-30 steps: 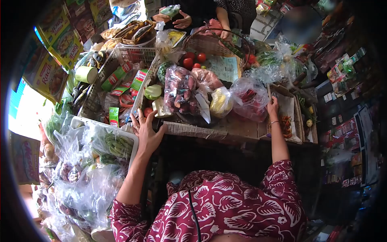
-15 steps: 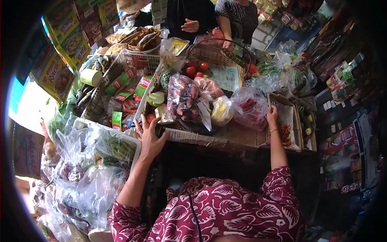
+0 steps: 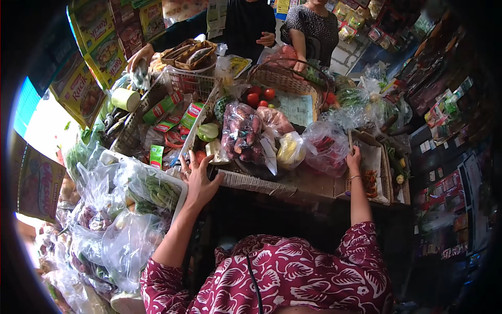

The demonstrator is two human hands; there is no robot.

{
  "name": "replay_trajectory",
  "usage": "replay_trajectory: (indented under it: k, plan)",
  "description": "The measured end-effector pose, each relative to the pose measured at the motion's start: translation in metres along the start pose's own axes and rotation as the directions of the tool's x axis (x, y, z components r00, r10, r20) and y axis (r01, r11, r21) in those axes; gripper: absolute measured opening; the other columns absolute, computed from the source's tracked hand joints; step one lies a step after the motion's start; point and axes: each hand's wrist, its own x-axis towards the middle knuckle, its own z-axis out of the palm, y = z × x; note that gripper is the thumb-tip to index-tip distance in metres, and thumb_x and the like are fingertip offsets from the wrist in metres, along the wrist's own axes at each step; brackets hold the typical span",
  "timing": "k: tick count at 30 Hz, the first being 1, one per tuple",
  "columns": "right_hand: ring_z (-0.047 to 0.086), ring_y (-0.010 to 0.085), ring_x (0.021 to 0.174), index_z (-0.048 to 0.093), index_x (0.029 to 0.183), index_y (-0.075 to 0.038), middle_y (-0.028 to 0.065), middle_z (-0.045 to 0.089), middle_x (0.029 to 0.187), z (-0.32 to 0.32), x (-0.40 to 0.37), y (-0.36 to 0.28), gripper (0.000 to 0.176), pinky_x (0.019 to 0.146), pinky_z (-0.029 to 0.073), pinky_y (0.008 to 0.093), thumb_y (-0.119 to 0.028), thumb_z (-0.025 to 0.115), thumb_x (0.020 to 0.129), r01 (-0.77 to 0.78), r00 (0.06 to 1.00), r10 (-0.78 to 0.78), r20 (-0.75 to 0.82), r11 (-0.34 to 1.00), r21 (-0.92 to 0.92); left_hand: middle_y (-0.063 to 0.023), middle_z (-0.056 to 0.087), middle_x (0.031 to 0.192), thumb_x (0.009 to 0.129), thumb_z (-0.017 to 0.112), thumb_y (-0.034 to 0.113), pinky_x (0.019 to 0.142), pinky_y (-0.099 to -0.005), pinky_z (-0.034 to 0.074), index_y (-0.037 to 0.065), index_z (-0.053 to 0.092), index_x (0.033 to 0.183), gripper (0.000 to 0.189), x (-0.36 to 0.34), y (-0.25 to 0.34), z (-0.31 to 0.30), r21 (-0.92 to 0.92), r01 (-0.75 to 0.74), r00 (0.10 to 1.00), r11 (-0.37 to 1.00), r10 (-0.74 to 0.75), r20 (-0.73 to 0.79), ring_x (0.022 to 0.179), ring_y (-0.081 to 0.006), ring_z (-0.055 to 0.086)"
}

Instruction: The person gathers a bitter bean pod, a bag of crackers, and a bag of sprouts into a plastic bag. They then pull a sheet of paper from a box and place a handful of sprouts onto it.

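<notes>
My left hand (image 3: 198, 180) rests with fingers spread on the front corner of a white plastic basket (image 3: 194, 133) that holds green and red packets (image 3: 163, 107). A tomato (image 3: 201, 156) and a pale green vegetable (image 3: 208, 132) lie just beyond my fingertips. To the right, my right hand (image 3: 354, 161) is closed on the left rim of a wicker basket (image 3: 386, 172) with orange-red chillies (image 3: 369, 184) inside. Beside that hand sits a clear bag of red chillies (image 3: 325, 149). A bag of reddish-purple produce (image 3: 241, 131) and a yellow-filled bag (image 3: 291, 150) stand between my hands.
Bagged vegetables (image 3: 130, 235) fill a white tray at my left. Across the counter stand two people; one's hand (image 3: 299, 64) is at the large woven basket (image 3: 274, 70). Another hand (image 3: 140, 57) reaches in at the far left. Seasoning packets (image 3: 83, 97) hang there.
A hand has come in at the far left, over the bagged goods. The hand of the person in black has shifted slightly. My hands keep their places while the view shifts a little.
</notes>
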Motion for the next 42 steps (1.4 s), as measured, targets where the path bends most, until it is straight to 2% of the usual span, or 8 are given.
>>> replay_trajectory:
  k: [5, 7, 20, 32, 35, 38, 40, 42]
  plan:
    - [0.048, 0.0346, 0.101, 0.048, 0.108, 0.002, 0.0209, 0.051, 0.106, 0.002, 0.004, 0.006, 0.036, 0.086, 0.039, 0.0381, -0.003, 0.051, 0.072, -0.081, 0.996, 0.081, 0.046, 0.997, -0.016, -0.0284, 0.004, 0.139, 0.070, 0.063, 0.037, 0.097, -0.0608, -0.001, 0.016, 0.045, 0.120, 0.057, 0.000, 0.000, 0.000, 0.000, -0.006, 1.000, 1.000, 0.006, 0.015, 0.128, -0.0428, -0.013]
    - [0.053, 0.0310, 0.095, 0.050, 0.106, 0.000, 0.0177, 0.055, 0.100, 0.001, 0.002, 0.003, 0.038, 0.081, 0.042, 0.0353, -0.009, 0.055, 0.070, -0.028, 1.000, 0.028, -0.007, 0.998, -0.065, -0.0281, 0.004, 0.139, 0.070, 0.063, 0.037, 0.097, -0.0611, -0.001, 0.016, 0.045, 0.120, 0.057, 0.000, 0.000, 0.000, 0.003, -0.007, 1.000, 1.000, 0.007, 0.014, 0.128, -0.0430, -0.013]
    - [0.051, 0.0333, 0.097, 0.051, 0.104, 0.000, 0.0185, 0.055, 0.101, 0.001, -0.001, -0.001, 0.038, 0.084, 0.039, 0.0363, -0.011, 0.058, 0.068, -0.012, 0.999, 0.011, -0.040, 1.000, -0.029, -0.0276, 0.005, 0.139, 0.069, 0.063, 0.036, 0.096, -0.0627, -0.002, 0.016, 0.046, 0.119, 0.056, -0.001, -0.001, 0.000, 0.014, -0.022, 1.000, 1.000, 0.022, 0.014, 0.128, -0.0437, -0.012]
    - [0.055, 0.0324, 0.090, 0.052, 0.101, 0.000, 0.0186, 0.058, 0.094, 0.002, 0.002, 0.005, 0.035, 0.079, 0.042, 0.0362, -0.011, 0.059, 0.069, 0.056, 0.997, -0.059, -0.053, 0.996, -0.063, -0.0268, 0.009, 0.139, 0.069, 0.064, 0.036, 0.096, -0.0624, 0.000, 0.017, 0.046, 0.119, 0.057, -0.001, 0.001, 0.000, 0.033, -0.009, 1.000, 0.999, 0.009, 0.006, 0.128, -0.0443, -0.010]
    - [0.055, 0.0315, 0.091, 0.052, 0.102, 0.000, 0.0186, 0.058, 0.095, -0.001, 0.003, -0.003, 0.035, 0.079, 0.042, 0.0361, -0.012, 0.059, 0.069, 0.015, 0.999, -0.019, -0.048, 0.997, -0.071, -0.0268, 0.010, 0.139, 0.068, 0.064, 0.036, 0.097, -0.0623, 0.001, 0.017, 0.046, 0.119, 0.057, -0.001, 0.000, 0.001, 0.041, -0.026, 1.000, 0.999, 0.026, -0.012, 0.128, -0.0447, -0.009]
    - [0.049, 0.0352, 0.098, 0.050, 0.106, 0.000, 0.0211, 0.053, 0.105, -0.002, 0.001, -0.009, 0.037, 0.085, 0.038, 0.0379, -0.010, 0.056, 0.071, -0.145, 0.986, 0.147, 0.074, 0.989, -0.030, -0.0267, 0.012, 0.139, 0.070, 0.063, 0.036, 0.099, -0.0579, -0.001, 0.020, 0.047, 0.119, 0.054, -0.001, 0.003, -0.002, 0.044, -0.006, 1.000, 0.999, 0.006, 0.000, 0.129, -0.0438, -0.008]
    - [0.050, 0.0345, 0.098, 0.050, 0.107, 0.000, 0.0217, 0.053, 0.105, 0.002, 0.003, 0.006, 0.039, 0.086, 0.038, 0.0368, -0.010, 0.055, 0.070, -0.025, 1.000, 0.025, 0.008, 1.000, -0.006, -0.0242, 0.012, 0.140, 0.070, 0.064, 0.036, 0.099, -0.0578, 0.000, 0.020, 0.048, 0.118, 0.053, -0.001, -0.002, 0.003, 0.014, -0.029, 0.999, 0.999, 0.030, -0.031, 0.128, -0.0448, -0.005]
    - [0.050, 0.0340, 0.099, 0.050, 0.107, 0.001, 0.0218, 0.054, 0.103, 0.000, -0.006, 0.013, 0.040, 0.087, 0.038, 0.0364, -0.009, 0.055, 0.069, -0.055, 0.997, 0.056, 0.050, 0.998, -0.020, -0.0227, 0.014, 0.140, 0.069, 0.065, 0.036, 0.100, -0.0571, 0.002, 0.019, 0.049, 0.117, 0.054, -0.002, 0.000, 0.002, 0.037, -0.018, 0.999, 0.999, 0.019, -0.042, 0.128, -0.0455, -0.003]
